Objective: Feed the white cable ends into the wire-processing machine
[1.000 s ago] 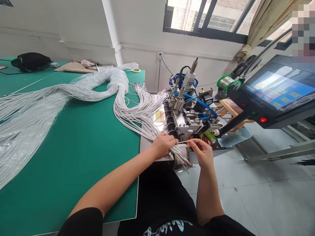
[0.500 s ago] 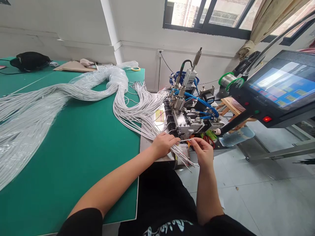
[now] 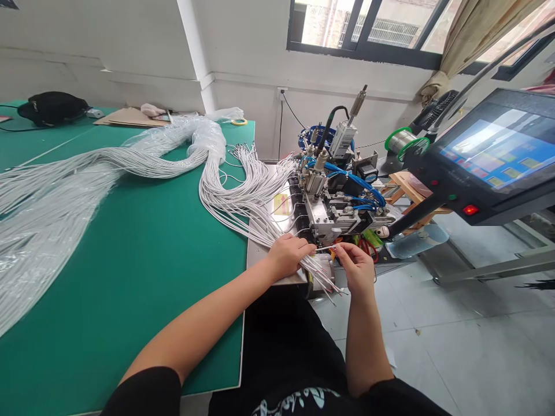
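Note:
A big bundle of thin white cables (image 3: 243,196) runs across the green table (image 3: 143,271) to the near edge of a small metal machine (image 3: 333,202) with blue air hoses. My left hand (image 3: 288,254) rests closed on the cable ends in front of the machine. Just to its right, my right hand (image 3: 358,267) pinches the tip of a single cable (image 3: 325,248) that both hands hold stretched between them, right under the machine's front. The stripped cable ends (image 3: 325,280) fan out below my hands.
A touchscreen panel (image 3: 494,156) on an arm stands at the right, with a red lit button. A solder wire spool (image 3: 403,141) sits behind the machine. More cables in clear plastic (image 3: 43,214) cover the table's left. A black bag (image 3: 52,107), cardboard and a tape roll lie at the far edge.
The upright cylinder on top of the machine has shifted to the right. My hands have stayed almost where they were, holding the cable.

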`<state>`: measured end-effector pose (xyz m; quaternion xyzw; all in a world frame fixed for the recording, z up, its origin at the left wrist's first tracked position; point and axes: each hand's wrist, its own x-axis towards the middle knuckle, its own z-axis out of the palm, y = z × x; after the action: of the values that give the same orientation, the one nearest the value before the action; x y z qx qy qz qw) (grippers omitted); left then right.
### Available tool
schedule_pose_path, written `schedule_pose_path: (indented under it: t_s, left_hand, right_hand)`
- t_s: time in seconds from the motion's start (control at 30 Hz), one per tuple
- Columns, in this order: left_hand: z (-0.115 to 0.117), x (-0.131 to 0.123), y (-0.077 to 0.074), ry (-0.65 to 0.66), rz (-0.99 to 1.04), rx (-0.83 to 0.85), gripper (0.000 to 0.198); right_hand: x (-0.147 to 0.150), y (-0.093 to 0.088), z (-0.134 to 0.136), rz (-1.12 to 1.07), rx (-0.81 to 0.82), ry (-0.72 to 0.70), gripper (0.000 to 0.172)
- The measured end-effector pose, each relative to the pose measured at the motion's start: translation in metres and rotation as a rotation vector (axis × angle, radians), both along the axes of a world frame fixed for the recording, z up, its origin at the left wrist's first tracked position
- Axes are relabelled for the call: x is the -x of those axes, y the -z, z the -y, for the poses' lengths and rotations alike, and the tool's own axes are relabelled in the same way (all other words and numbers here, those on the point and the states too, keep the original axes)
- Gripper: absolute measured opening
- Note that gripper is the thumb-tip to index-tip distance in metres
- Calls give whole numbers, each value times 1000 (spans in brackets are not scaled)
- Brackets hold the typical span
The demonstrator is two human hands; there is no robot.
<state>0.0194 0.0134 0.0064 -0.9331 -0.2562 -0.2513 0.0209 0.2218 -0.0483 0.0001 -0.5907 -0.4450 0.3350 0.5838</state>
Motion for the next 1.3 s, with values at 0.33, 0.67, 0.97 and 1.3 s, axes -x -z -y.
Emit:
schedule_pose_path:
  t_s: [0.33, 0.67, 0.97, 1.3]
  left_hand:
    - [0, 0, 0, -4, -69, 77, 24]
    - [-2, 0, 1, -6, -80, 104, 22]
    - [-2, 0, 1, -12, -69, 114, 22]
    - [0, 0, 2, -2, 65, 31, 21]
  right_hand:
    - [1, 3, -1, -23, 7, 3, 27]
    - [3, 3, 0, -27, 34, -3, 26]
    - [3, 8, -3, -59, 33, -3, 27]
    - [7, 4, -3, 15, 5, 49, 28]
